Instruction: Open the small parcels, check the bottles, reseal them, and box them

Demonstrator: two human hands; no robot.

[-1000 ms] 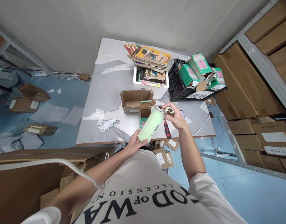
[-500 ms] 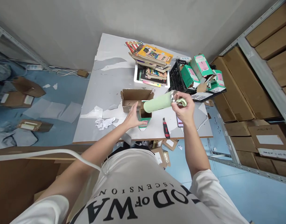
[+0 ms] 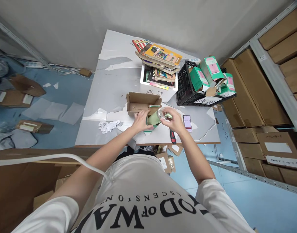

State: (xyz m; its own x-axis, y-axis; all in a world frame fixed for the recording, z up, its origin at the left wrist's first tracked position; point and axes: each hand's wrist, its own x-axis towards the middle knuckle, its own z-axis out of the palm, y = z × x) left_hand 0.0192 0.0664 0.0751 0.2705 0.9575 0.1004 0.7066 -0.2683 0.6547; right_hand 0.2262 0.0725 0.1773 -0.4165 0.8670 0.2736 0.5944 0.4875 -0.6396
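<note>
A pale green bottle (image 3: 153,119) with a silver-coloured top is held at a tilt over the front part of the bench (image 3: 116,79), its lower end hidden at the mouth of a small green carton (image 3: 149,130). The bottle is gripped near its top by the right hand (image 3: 174,121), the fingers closed around the rim and the green strap. The carton is clasped at its side by the left hand (image 3: 140,121), the thumb laid across the front near the bottle.

Just behind the carton, an open brown cardboard box (image 3: 141,97) is seen. A red-and-black utility knife (image 3: 173,137) is partly covered by the right forearm, and a smartphone (image 3: 187,123) with a lit screen is placed to its right. Crumpled white paper (image 3: 108,127) is left lying to the left. Farther back, books (image 3: 164,56) are piled in a white bin (image 3: 161,94), beside which green boxes (image 3: 212,68) are heaped in a black plastic crate (image 3: 183,93).
</note>
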